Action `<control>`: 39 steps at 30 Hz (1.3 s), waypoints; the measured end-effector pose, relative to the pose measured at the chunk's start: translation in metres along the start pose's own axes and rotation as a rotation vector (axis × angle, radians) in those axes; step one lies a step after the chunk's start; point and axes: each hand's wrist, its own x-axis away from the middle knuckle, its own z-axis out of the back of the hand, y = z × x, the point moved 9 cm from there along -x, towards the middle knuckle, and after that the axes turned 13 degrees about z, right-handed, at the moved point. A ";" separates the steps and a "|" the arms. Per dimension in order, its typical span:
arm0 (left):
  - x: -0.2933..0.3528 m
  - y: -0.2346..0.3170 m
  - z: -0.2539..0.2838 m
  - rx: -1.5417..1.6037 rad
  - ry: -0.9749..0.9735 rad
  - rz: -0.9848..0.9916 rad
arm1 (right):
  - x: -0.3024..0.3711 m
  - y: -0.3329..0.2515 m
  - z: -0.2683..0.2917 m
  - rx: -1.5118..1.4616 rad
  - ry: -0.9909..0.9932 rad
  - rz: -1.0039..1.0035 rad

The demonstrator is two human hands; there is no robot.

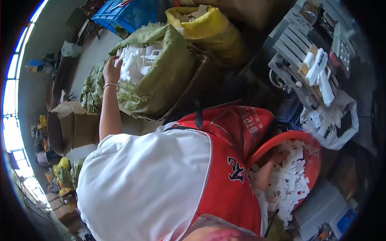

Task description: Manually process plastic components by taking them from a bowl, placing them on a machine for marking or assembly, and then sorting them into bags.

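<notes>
Reaching to the mouth of one green sack (173,80), the left hand (111,72) is being held at a heap of white plastic parts (136,66), its fingers slightly bent; whether a part is being grasped cannot be told. Well apart from it, the right hand (264,174) is being lowered inside the rim of one red basin (299,137), beside a second heap, of small white pieces (287,180); it is being blurred, apparently by motion, so whether its fingers are being closed cannot be told. In both heaps the items are overlapping too closely to be counted. Two sacks are being shown in all, one yellow sack (219,36) being placed behind the green one. One blue crate (138,18) is being cut off by the upper edge. At the right, one white gun-shaped piece (321,78) is being supported above one pale plastic bag (349,134), where more white bits are being held.
</notes>
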 end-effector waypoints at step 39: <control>0.169 0.541 0.030 1.208 -0.754 -0.988 | -0.055 -0.247 0.243 -0.918 0.177 0.358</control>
